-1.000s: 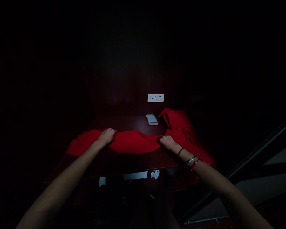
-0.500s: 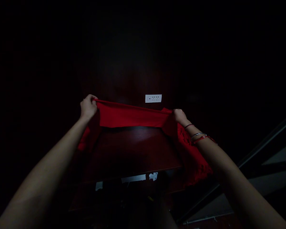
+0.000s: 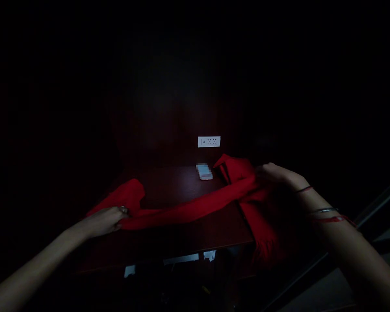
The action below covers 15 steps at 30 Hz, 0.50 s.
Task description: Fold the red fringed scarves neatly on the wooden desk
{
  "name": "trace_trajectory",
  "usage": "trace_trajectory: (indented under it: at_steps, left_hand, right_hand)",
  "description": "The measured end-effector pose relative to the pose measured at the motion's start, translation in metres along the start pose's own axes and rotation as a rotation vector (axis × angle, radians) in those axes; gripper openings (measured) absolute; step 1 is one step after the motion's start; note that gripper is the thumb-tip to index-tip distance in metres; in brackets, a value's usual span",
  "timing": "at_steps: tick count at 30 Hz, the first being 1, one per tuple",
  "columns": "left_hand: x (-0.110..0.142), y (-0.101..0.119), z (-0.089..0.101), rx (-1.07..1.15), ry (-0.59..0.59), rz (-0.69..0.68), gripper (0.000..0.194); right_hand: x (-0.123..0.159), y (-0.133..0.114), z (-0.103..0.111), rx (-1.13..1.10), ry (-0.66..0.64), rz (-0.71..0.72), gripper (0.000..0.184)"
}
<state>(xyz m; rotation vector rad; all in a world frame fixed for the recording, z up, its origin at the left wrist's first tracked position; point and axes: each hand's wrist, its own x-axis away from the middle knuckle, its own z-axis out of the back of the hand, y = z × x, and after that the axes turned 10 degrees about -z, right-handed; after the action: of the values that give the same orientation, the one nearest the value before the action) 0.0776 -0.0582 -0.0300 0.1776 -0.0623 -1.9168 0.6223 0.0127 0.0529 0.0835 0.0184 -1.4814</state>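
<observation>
A long red cloth (image 3: 195, 208), which looks like a scarf with a fringed end at the right, is stretched in a narrow band between my two hands. My left hand (image 3: 108, 220), a ring on one finger, is closed on it low at the left; a bunched part lies just beyond that hand. Further right and a little higher, my right hand (image 3: 274, 172) grips the cloth, its fingers mostly in shadow. From there the cloth hangs down past the right edge of the dark wooden table (image 3: 211, 232). Bracelets ring my right wrist.
A white wall socket plate (image 3: 209, 141) is set in the dark wall behind the table. Below it lies a pale, blurred-out flat object (image 3: 204, 171) on the tabletop. Pale shapes show under the table's front edge. The surroundings are very dark.
Both hands have come down and nearer, the left one most, and apart. The cloth has gone from a wide raised sheet to a narrow band, uncovering the pale flat object.
</observation>
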Motion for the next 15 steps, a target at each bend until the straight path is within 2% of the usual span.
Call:
trace_trajectory:
  at_steps: [1, 2, 3, 6, 8, 10, 13, 15]
  left_hand:
    - [0.0, 0.001, -0.004, 0.019, -0.06, -0.133, 0.007]
    - [-0.002, 0.001, -0.004, 0.041, -0.068, -0.21, 0.012]
    - [-0.007, 0.0, 0.0, 0.056, -0.045, -0.232, 0.018]
    - [-0.029, -0.007, 0.032, 0.079, 0.19, -0.033, 0.031]
    - [-0.046, -0.013, 0.063, 0.056, 0.38, 0.155, 0.035]
    - [-0.061, -0.017, 0.096, 0.006, 0.56, 0.293, 0.036]
    - [-0.075, -0.019, 0.144, -0.088, 0.775, 0.365, 0.039]
    - [-0.081, -0.02, 0.17, -0.165, 0.796, 0.353, 0.04]
  right_hand:
    - [0.004, 0.0, -0.008, 0.03, -0.068, -0.004, 0.012]
    - [0.006, 0.0, -0.015, 0.037, -0.084, -0.014, 0.012]
    - [0.006, -0.002, -0.021, 0.026, -0.062, -0.026, 0.012]
    - [-0.002, -0.008, -0.02, -0.026, 0.106, -0.085, 0.02]
    - [-0.012, -0.012, -0.001, -0.061, 0.285, -0.187, 0.025]
    - [-0.022, -0.016, 0.028, -0.085, 0.484, -0.28, 0.027]
    - [-0.03, -0.015, 0.075, -0.073, 0.687, -0.35, 0.034]
    - [-0.036, -0.009, 0.1, -0.018, 0.715, -0.368, 0.037]
